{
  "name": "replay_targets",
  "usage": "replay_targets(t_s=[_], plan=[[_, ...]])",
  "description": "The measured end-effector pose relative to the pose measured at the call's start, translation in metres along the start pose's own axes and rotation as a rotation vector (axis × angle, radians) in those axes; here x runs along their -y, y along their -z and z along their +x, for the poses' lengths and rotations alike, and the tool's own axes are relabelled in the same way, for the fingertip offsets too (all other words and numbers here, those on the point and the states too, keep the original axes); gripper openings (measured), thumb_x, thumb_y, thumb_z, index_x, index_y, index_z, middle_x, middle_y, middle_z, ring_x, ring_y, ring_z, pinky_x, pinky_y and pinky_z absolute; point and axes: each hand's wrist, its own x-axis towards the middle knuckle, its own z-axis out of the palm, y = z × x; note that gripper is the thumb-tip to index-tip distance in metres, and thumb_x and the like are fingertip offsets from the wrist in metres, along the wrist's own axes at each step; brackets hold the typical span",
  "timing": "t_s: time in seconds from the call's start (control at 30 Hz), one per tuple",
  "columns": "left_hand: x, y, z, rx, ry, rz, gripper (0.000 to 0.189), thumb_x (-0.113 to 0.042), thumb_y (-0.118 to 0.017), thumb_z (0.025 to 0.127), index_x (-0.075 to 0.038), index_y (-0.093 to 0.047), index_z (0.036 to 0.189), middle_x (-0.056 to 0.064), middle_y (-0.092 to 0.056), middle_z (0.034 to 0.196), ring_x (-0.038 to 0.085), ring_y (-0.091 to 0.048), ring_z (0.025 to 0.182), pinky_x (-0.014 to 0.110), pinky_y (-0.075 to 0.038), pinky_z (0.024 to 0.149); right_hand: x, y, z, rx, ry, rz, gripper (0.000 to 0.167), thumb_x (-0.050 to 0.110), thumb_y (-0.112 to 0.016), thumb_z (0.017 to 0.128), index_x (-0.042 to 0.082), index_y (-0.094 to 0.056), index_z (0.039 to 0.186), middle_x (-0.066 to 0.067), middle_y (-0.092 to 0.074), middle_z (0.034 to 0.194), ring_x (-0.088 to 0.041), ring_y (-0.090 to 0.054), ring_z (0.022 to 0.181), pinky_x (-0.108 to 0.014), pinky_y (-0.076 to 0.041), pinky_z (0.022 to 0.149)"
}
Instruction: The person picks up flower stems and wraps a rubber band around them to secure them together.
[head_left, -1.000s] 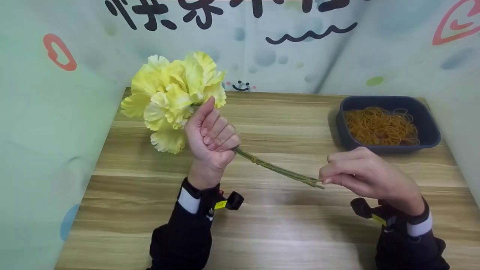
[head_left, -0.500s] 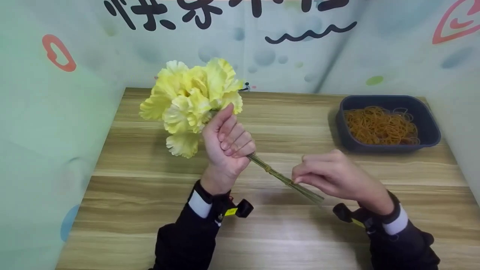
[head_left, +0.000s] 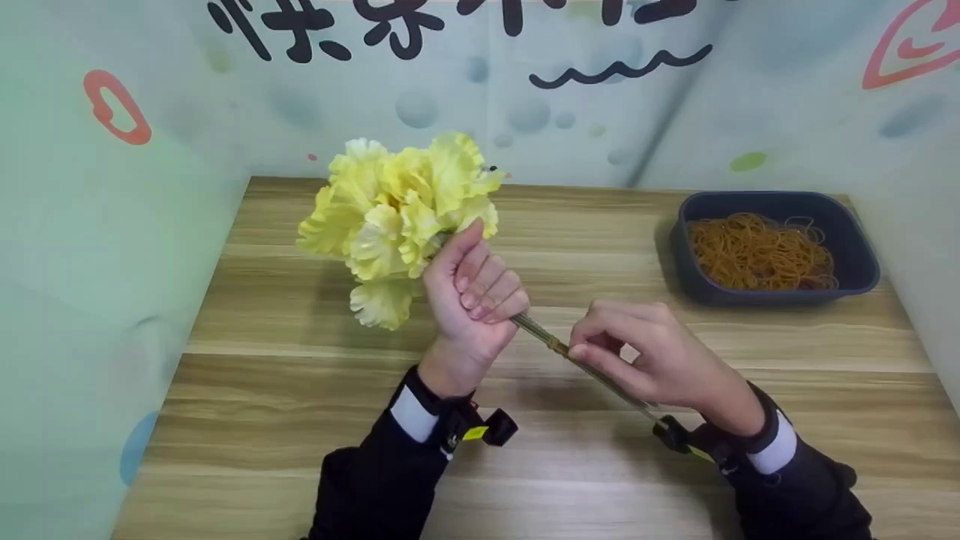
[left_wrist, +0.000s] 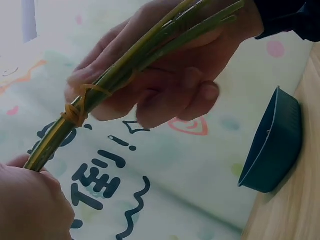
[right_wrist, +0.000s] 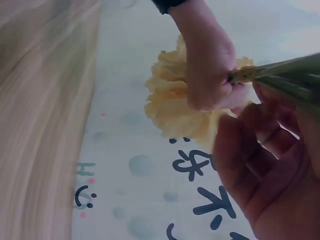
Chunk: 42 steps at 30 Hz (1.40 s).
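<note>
A bunch of yellow flowers with ruffled petals leans to the upper left in the head view. My left hand grips its green stems just below the blossoms, fingers curled round them. A tan rubber band is wound round the stems a little below that fist, with one strand looping further along them. At this strand, my right hand pinches the rubber band with thumb and forefinger against the stems. Loose stem ends fan out beneath the right palm.
A dark blue plastic box stands at the back right of the wooden table. Inside it lies a heap of rubber bands. A printed backdrop rises behind the table and along both sides.
My right hand has slid up the stems from their cut ends to the wound band. My left hand and the flowers have shifted right and slightly nearer, the stems tilting more steeply.
</note>
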Motion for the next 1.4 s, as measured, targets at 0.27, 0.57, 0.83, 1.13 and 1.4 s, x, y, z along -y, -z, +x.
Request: replay_targets(t_s=[0.27,0.57,0.83,1.13,1.4], plan=[[-0.012,-0.001,0.001,-0.004,-0.167,0.009,0.064,-0.026,-0.024,0.108,-0.017,-0.043,0.047,-0.007,-0.037,0.037,0.005,-0.015,0.035,0.018,-0.013,0.033,0.022,0.008,-0.002,0.032,-0.212,-0.072,0.045,0.005,-0.074,0.091,0.006,-0.058,0.133,-0.003,-0.064,0.122,-0.017,-0.067,0.102,-0.025,-0.058,0.078],[-0.013,0.000,0.002,-0.027,-0.204,0.026,0.064,-0.026,-0.024,0.108,-0.017,-0.042,0.047,-0.007,-0.033,0.037,0.005,-0.015,0.035,0.018,-0.015,0.033,0.021,-0.010,-0.005,0.167,-0.368,-0.276,0.067,0.023,-0.059,0.105,0.018,-0.024,0.162,-0.003,-0.057,0.141,-0.016,-0.064,0.113,-0.041,-0.054,0.095],[-0.015,0.000,0.003,-0.020,-0.189,-0.012,0.064,-0.027,-0.024,0.108,-0.016,-0.040,0.047,-0.008,-0.024,0.039,0.006,-0.014,0.035,0.018,-0.013,0.034,0.015,-0.017,-0.006,0.170,-0.347,-0.345,0.047,0.022,-0.055,0.106,0.014,-0.045,0.152,-0.005,-0.070,0.111,-0.016,-0.069,0.093,-0.040,-0.059,0.080],[-0.016,0.001,0.005,-0.046,-0.174,-0.009,0.064,-0.027,-0.025,0.108,-0.017,-0.040,0.047,-0.005,-0.036,0.036,0.005,-0.014,0.035,0.018,-0.012,0.034,0.013,-0.022,-0.007,0.172,-0.315,-0.341,0.018,0.018,-0.054,0.106,0.007,-0.058,0.121,0.010,-0.044,0.070,-0.006,-0.046,0.055,-0.023,-0.043,0.048],[-0.017,0.004,0.006,-0.070,-0.159,-0.020,0.063,-0.027,-0.027,0.108,-0.017,-0.040,0.047,-0.005,-0.038,0.036,0.005,-0.014,0.036,0.018,-0.013,0.034,0.013,-0.023,-0.005,0.194,-0.365,-0.318,0.009,0.019,-0.053,0.107,0.011,-0.057,0.109,0.011,-0.042,0.069,-0.005,-0.043,0.054,-0.022,-0.040,0.046]])
